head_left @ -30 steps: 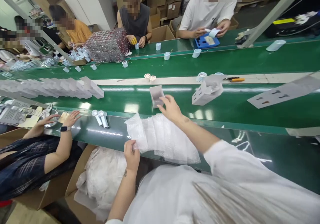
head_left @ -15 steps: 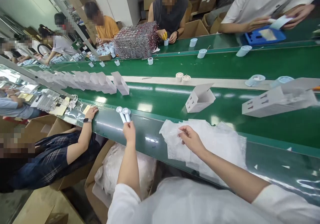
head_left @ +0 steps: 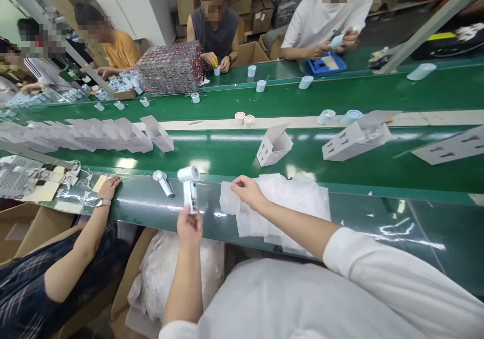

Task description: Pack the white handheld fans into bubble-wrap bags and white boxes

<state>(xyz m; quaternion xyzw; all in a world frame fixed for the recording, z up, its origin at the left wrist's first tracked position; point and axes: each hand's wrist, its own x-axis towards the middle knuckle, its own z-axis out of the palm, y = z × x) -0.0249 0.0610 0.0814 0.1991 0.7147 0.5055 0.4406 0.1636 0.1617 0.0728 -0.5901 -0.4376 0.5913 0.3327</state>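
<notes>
My left hand (head_left: pixel 190 227) is at the belt's near edge, closed around the handle of a white handheld fan (head_left: pixel 189 188), which stands upright with its head up. A second white fan (head_left: pixel 163 183) lies on the green belt to the left of it. My right hand (head_left: pixel 247 192) pinches the edge of a translucent bubble-wrap bag (head_left: pixel 282 210), part of a loose pile on the belt. A co-worker's hand (head_left: pixel 109 188) with a wristwatch rests on the belt further left.
Folded white cardboard boxes (head_left: pixel 274 145) stand in a row along the green conveyor belt (head_left: pixel 378 178). A cardboard box of plastic bags (head_left: pixel 174 273) sits below my arms. Co-workers handle small pale cylinders across the belts.
My left hand has lifted one fan off the belt and holds it upright. My right hand has moved left across the bubble-wrap pile, and the view has shifted.
</notes>
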